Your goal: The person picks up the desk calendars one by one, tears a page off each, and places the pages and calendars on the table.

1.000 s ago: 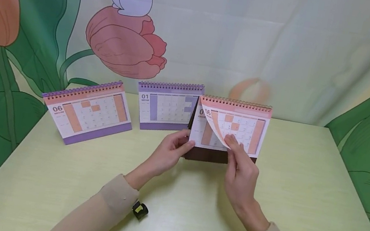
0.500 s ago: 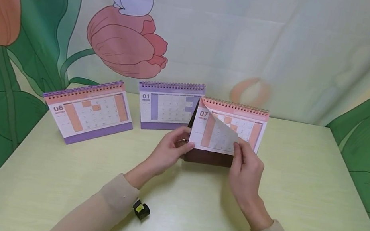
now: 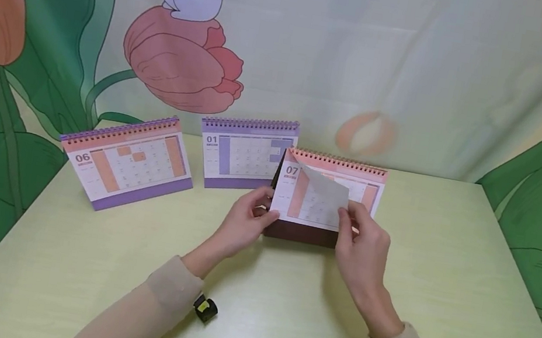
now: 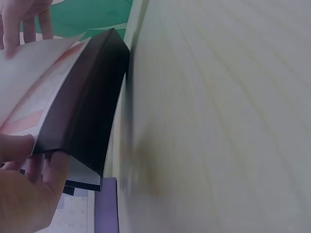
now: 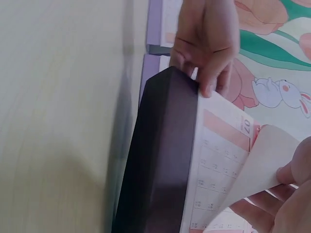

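A desk calendar with a dark stand (image 3: pixel 300 234) and pink-headed pages is held close over the table, tilted back. At its lower left edge, my left hand (image 3: pixel 244 221) grips it, thumb on the front and fingers behind. My right hand (image 3: pixel 364 254) pinches the lower part of a page (image 3: pixel 327 198) and bends it up, its plain back showing. Under that page, the "07" sheet (image 3: pixel 286 195) shows at the left. In the right wrist view, the lifted page (image 5: pixel 272 150) curls away from the printed sheet. The left wrist view shows the stand's hollow underside (image 4: pixel 85 172).
Behind to the left stands a purple calendar (image 3: pixel 246 156) on "01", partly covered by the held one. Farther left is another calendar (image 3: pixel 128 164) on "06". A patterned curtain (image 3: pixel 321 53) hangs behind the pale table (image 3: pixel 443 291). Black straps sit near both wrists.
The right hand has peeled the "06" page upward and rightward, uncovering "07" beneath. The held calendar's top edge has tipped lower. The left hand keeps its grip; the other calendars stay put.
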`<action>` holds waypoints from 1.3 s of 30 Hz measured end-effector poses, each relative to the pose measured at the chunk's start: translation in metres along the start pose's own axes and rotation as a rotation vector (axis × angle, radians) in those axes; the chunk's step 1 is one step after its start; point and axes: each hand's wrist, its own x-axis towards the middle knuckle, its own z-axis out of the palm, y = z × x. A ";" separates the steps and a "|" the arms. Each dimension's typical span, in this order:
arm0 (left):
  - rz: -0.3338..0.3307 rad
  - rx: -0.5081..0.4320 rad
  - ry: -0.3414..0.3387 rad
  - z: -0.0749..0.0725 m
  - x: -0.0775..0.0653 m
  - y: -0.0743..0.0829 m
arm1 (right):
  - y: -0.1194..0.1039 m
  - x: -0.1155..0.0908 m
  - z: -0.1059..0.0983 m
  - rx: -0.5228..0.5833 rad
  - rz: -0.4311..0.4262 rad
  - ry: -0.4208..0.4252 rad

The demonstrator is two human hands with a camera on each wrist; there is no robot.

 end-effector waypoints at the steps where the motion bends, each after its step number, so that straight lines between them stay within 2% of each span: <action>1: 0.008 0.035 0.008 -0.001 0.000 0.000 | 0.000 0.000 -0.001 0.008 0.013 -0.008; 5: 0.032 0.162 0.050 -0.003 -0.001 0.002 | -0.002 0.001 -0.003 0.027 0.086 -0.037; 8: 0.031 0.216 0.080 -0.004 -0.001 0.003 | -0.003 0.002 -0.006 0.079 0.173 -0.071; 12: 0.027 0.225 0.081 -0.005 -0.001 0.003 | -0.004 0.005 -0.010 0.183 0.303 -0.113; 15: 0.031 0.223 0.074 -0.006 -0.001 0.002 | -0.002 0.009 -0.015 0.222 0.378 -0.157; 20: 0.029 0.226 0.078 -0.007 -0.001 0.000 | 0.001 0.018 -0.022 0.281 0.482 -0.265; 23: 0.035 0.226 0.076 -0.007 -0.001 0.000 | 0.003 0.023 -0.026 0.320 0.535 -0.290; 32: 0.038 0.240 0.091 -0.005 -0.001 0.000 | 0.002 0.031 -0.032 0.335 0.587 -0.283; 39: 0.046 0.280 0.110 -0.003 0.000 0.001 | 0.004 0.035 -0.041 0.364 0.568 -0.362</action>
